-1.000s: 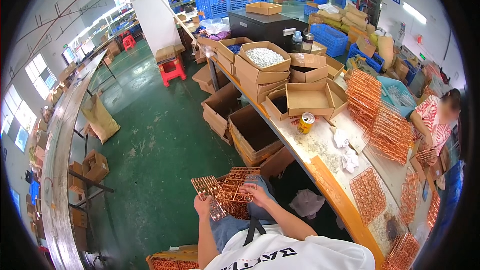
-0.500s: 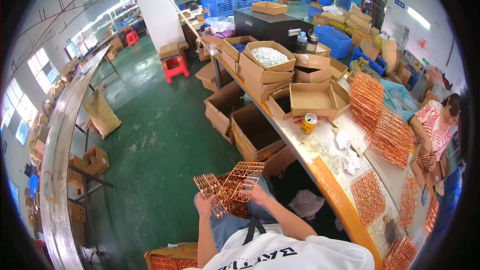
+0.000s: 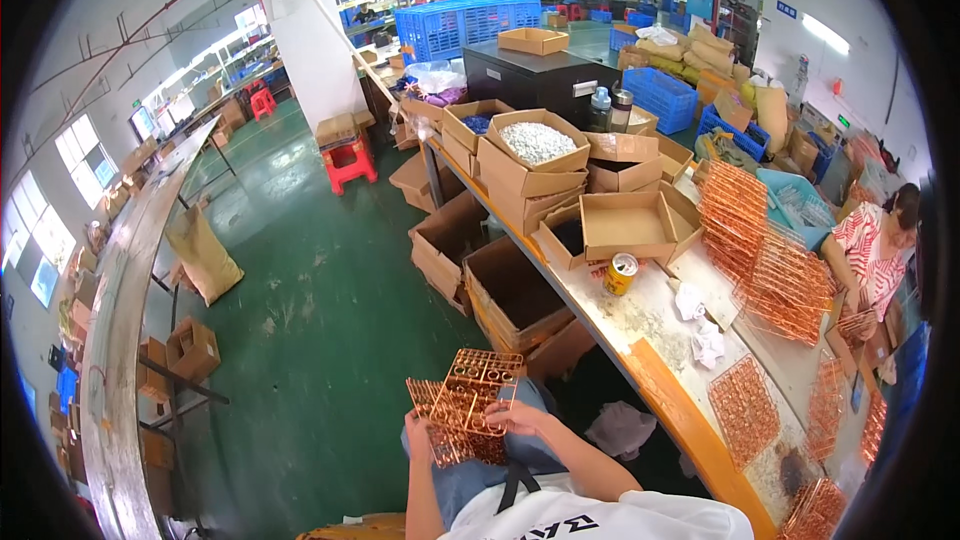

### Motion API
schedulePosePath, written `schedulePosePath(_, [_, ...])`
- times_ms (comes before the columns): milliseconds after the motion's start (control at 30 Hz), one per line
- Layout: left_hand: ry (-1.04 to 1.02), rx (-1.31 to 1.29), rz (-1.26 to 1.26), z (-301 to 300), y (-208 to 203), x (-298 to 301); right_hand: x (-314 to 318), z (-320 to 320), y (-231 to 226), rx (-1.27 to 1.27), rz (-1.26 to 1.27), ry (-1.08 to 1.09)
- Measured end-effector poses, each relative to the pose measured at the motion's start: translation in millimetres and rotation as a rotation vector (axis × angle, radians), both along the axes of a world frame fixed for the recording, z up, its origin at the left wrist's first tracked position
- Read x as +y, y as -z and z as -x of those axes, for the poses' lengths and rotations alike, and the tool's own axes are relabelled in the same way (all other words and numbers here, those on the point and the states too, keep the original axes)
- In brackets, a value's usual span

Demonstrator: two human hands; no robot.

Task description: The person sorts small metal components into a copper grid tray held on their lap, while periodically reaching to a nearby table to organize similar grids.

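My left hand (image 3: 418, 436) grips the edge of a copper-coloured lattice panel (image 3: 428, 402), which is tilted over my lap. In my right hand (image 3: 515, 417), the fingers close on the lower right edge of another copper-coloured lattice panel (image 3: 482, 368) with rows of rings and bars. The two panels overlap or touch at the middle; which lies in front is hard to make out. Beneath them, more copper-coloured lattice pieces (image 3: 482, 448) rest on my thighs, partly hidden by the held panels.
To my right runs a workbench (image 3: 655, 370) with cardboard boxes (image 3: 625, 223), a yellow can (image 3: 620, 274), crumpled paper (image 3: 707, 342) and stacked copper lattices (image 3: 785, 280). A co-worker (image 3: 872, 250) sits beyond it. Open cartons (image 3: 515, 290) stand below. A long narrow table (image 3: 110, 340) lines the left.
Both panels have come closer together and now overlap, the left one turned more edge-on. The view has shifted, leaving the lattice-filled carton at the bottom mostly outside it.
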State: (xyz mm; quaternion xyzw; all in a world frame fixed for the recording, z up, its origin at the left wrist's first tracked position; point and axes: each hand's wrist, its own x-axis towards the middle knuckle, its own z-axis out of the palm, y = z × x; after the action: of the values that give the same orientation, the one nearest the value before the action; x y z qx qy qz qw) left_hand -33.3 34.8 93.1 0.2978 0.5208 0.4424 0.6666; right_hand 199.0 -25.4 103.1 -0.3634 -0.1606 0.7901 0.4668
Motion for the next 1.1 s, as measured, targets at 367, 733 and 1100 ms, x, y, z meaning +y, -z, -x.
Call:
schedulePosePath(367, [0.130,0.273,0.058,12,29,33,66,-2,36,0.025,0.107,-0.334])
schedulePosePath(733, [0.270,-0.025,0.398,27,-71,42,93,18,-48,-0.140,0.237,-0.390])
schedulePosePath(1100, [0.172,0.251,0.307,26,-87,48,90,38,-50,-0.033,0.343,-0.124])
